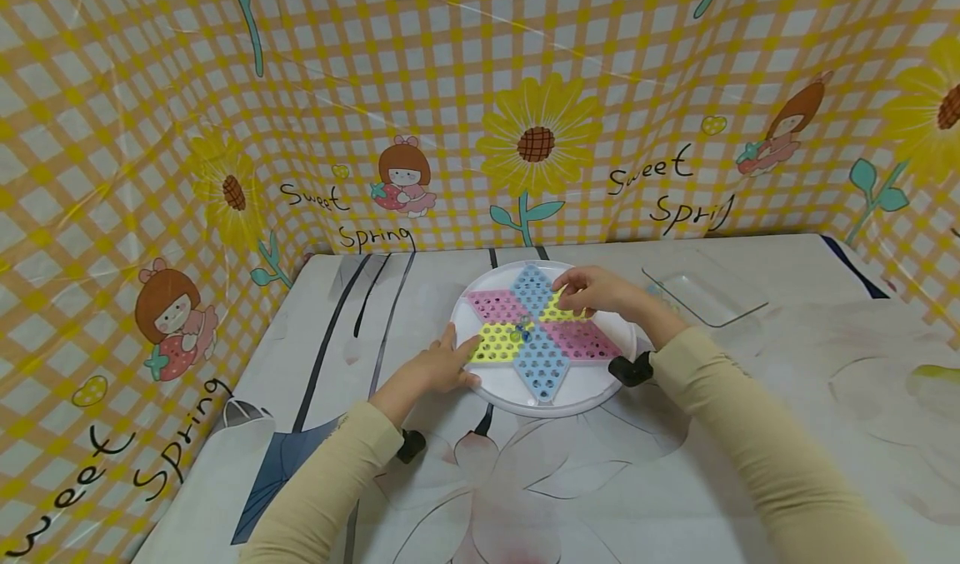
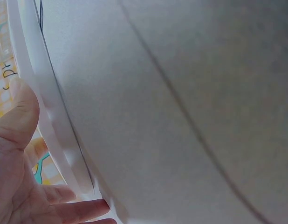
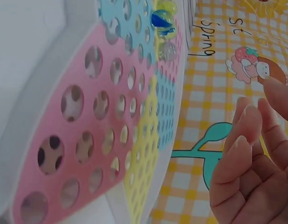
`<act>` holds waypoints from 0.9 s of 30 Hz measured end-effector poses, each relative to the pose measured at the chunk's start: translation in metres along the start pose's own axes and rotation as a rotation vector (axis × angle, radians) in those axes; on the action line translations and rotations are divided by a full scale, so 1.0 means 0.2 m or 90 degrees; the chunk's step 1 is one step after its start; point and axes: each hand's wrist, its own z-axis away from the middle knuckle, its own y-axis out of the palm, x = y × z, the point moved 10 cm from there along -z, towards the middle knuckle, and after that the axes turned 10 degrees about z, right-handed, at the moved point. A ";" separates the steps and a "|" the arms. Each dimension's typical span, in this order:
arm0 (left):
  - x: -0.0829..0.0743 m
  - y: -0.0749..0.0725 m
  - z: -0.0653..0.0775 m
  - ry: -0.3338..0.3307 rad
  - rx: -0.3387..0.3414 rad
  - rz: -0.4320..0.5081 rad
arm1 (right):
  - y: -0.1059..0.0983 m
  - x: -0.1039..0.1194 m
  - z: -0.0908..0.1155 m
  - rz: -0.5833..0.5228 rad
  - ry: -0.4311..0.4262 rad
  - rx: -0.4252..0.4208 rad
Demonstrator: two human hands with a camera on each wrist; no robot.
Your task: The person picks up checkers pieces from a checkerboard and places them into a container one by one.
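A round white Chinese checkers board with pink, yellow and pale blue holed sections lies on the table. Several glass marbles, blue and yellowish-green among them, sit near its centre; a blue marble also shows in the right wrist view. My left hand rests at the board's left rim, fingers spread and touching it. Over the far-right yellow section is my right hand, its fingers loosely bent. In the right wrist view, nothing shows between its thumb and fingertips.
A clear shallow tray lies to the right, behind my right forearm. The table cover has a flower and dark line print. A checked yellow cloth with sunflowers hangs along the back and sides.
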 end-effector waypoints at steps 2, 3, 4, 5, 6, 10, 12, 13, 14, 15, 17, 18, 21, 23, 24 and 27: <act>0.00 0.00 0.00 0.001 -0.001 0.000 | 0.02 0.00 -0.02 0.001 0.001 0.006; 0.00 0.00 0.00 0.002 -0.001 -0.001 | 0.03 0.00 -0.02 0.003 0.002 0.008; 0.00 0.00 0.00 0.003 -0.002 -0.002 | 0.04 0.00 -0.03 0.005 0.002 0.012; 0.00 0.00 0.00 0.003 -0.002 -0.003 | 0.05 0.00 -0.04 0.008 0.004 0.014; 0.00 0.00 0.00 0.003 -0.002 -0.004 | 0.06 0.00 -0.04 0.011 0.006 0.017; 0.00 0.00 -0.01 0.001 -0.001 -0.008 | 0.09 -0.01 -0.06 0.015 0.021 0.029; 0.00 0.00 -0.01 0.000 -0.001 -0.008 | 0.11 -0.01 -0.07 0.014 0.026 0.033; 0.00 0.00 -0.01 -0.001 0.000 -0.008 | 0.12 -0.01 -0.08 0.013 0.027 0.035; 0.00 0.01 -0.01 -0.001 0.000 -0.009 | 0.13 0.00 -0.08 0.010 0.027 0.037; 0.00 0.01 -0.01 -0.001 0.000 -0.009 | 0.14 0.00 -0.08 0.007 0.025 0.040; 0.00 0.01 -0.01 -0.001 0.000 -0.007 | 0.15 0.01 -0.09 -0.001 0.018 0.043; 0.00 0.01 -0.01 0.000 0.001 -0.007 | 0.16 0.01 -0.09 0.000 0.016 0.044; 0.00 0.00 -0.01 0.000 0.001 -0.004 | 0.18 0.02 -0.10 0.015 0.013 0.051; 0.00 0.00 -0.01 0.000 0.001 -0.004 | 0.20 0.02 -0.11 0.030 0.020 0.057; 0.00 0.00 -0.01 0.000 0.002 -0.004 | 0.21 0.01 -0.11 0.035 0.026 0.060; 0.00 0.00 -0.01 0.000 0.002 -0.004 | 0.23 0.00 -0.12 0.049 0.046 0.064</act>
